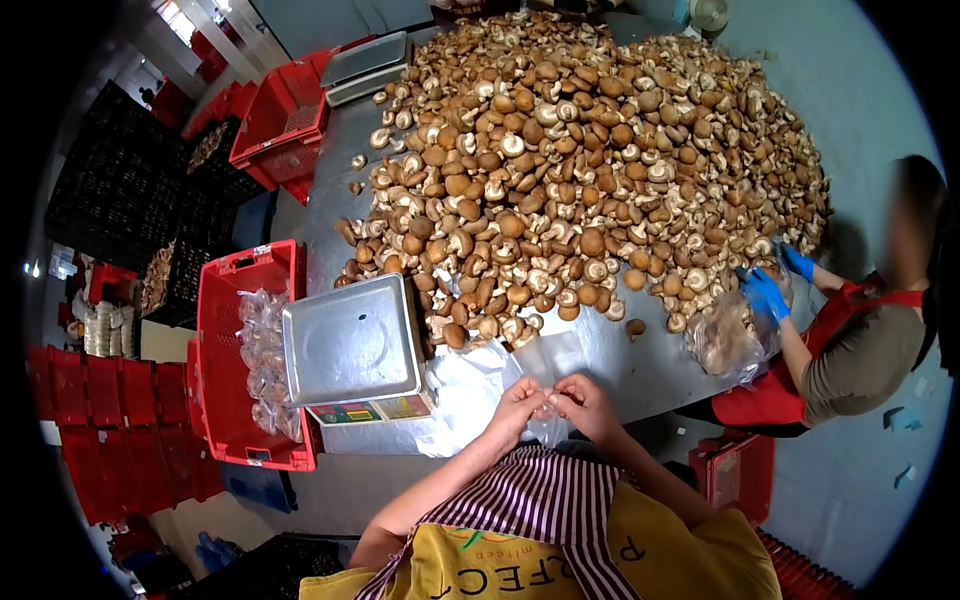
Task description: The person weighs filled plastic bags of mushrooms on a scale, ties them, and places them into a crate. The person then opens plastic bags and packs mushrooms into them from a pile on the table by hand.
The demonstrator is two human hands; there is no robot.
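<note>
Near the table's front edge, my left hand (518, 408) and my right hand (585, 405) are close together, fingers pinched on a clear plastic bag (552, 358). The bag looks flat, spreading out ahead of my fingers and hanging a little below them. Just left of it lies a stack of white plastic bags (468, 390). A weighing scale (352, 340) with a bare metal pan stands farther left. Beyond my hands rises a big heap of brown shiitake mushrooms (560, 180).
Left of the scale, a red crate (222, 350) holds several filled bags (265, 370). Another red crate (290, 110) and a second scale (368, 62) are at the back left. On the right, a co-worker in blue gloves (768, 295) handles a bag of mushrooms (722, 335).
</note>
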